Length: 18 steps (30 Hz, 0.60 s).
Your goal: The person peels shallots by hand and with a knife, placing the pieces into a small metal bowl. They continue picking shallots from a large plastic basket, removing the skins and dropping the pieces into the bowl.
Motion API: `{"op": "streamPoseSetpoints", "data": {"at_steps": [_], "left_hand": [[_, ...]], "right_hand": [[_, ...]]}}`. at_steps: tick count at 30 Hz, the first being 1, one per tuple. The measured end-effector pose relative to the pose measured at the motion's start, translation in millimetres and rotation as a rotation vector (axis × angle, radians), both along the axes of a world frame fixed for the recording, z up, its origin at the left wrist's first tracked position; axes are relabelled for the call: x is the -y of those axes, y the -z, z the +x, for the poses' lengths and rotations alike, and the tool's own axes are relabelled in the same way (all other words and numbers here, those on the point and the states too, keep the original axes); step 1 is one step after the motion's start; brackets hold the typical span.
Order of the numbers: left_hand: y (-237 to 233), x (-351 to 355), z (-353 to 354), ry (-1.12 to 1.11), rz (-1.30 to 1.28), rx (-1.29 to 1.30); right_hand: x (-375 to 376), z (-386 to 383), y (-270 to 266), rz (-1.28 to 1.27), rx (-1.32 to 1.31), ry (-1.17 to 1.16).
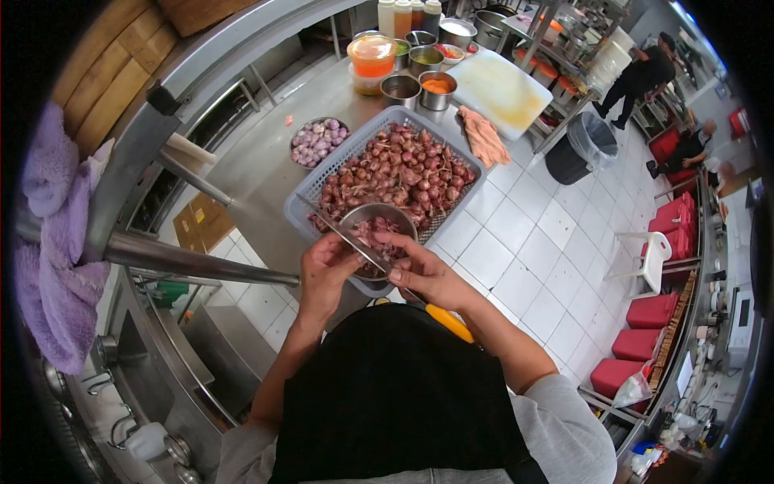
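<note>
- Currently, we hold the knife [348,235] in our right hand [427,276], fingers closed on the rear part of the blade.
- Its yellow handle [449,323] extends back beneath our right forearm; the tip points forward and to the left.
- We keep our left hand [327,264] beside the blade, fingers curled narrow; we cannot tell whether a small piece sits between them.
- Directly below the blade we see a metal bowl [403,216] with reddish-pink pieces inside. It is at the near end of the crate, partly covered by the knife and both hands.
- We locate the red shallots [395,165] in the grey-blue plastic crate [477,169], heaped beyond the metal bowl.
- Just beside the crate, on its left, we find a steel bowl [319,143] filled with paler purple bulbs, resting on the metal surface [262,161].
- Past the crate we note an orange-lidded tub [372,55], a metal cup of orange contents [438,90] and squeeze bottles [403,18].
- To the right of these we observe a stained white cutting board [500,93], with an orange cloth [484,137] near its closest edge.
- On the tiled floor [524,258], well apart, we identify a black bin [569,157] with a clear liner.
</note>
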<state>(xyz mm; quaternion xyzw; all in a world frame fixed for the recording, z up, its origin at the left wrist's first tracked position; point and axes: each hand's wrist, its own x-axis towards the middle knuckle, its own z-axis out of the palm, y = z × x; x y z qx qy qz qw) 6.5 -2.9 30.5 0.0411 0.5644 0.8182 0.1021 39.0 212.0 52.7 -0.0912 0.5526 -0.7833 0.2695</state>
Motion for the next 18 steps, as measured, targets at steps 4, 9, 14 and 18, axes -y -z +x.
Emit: {"op": "streamPoseSetpoints", "data": {"at_steps": [4, 9, 14, 18], "left_hand": [[-11.1, -5.7, 2.5, -0.006, 0.002, -0.012], [-9.4, -6.0, 2.6, -0.025, -0.002, -0.044], [1.7, 2.2, 1.1, 0.010, -0.032, -0.029], [-3.5, -1.4, -0.8, 0.064, 0.051, -0.024]], "right_hand": [[1.9, 0.3, -6.8, -0.012, -0.038, -0.003], [1.2, -0.6, -8.7, -0.004, -0.020, 0.005], [1.2, -1.8, -4.9, -0.021, 0.038, 0.010], [-4.1, -4.8, -1.5, -0.167, 0.108, 0.038]]}}
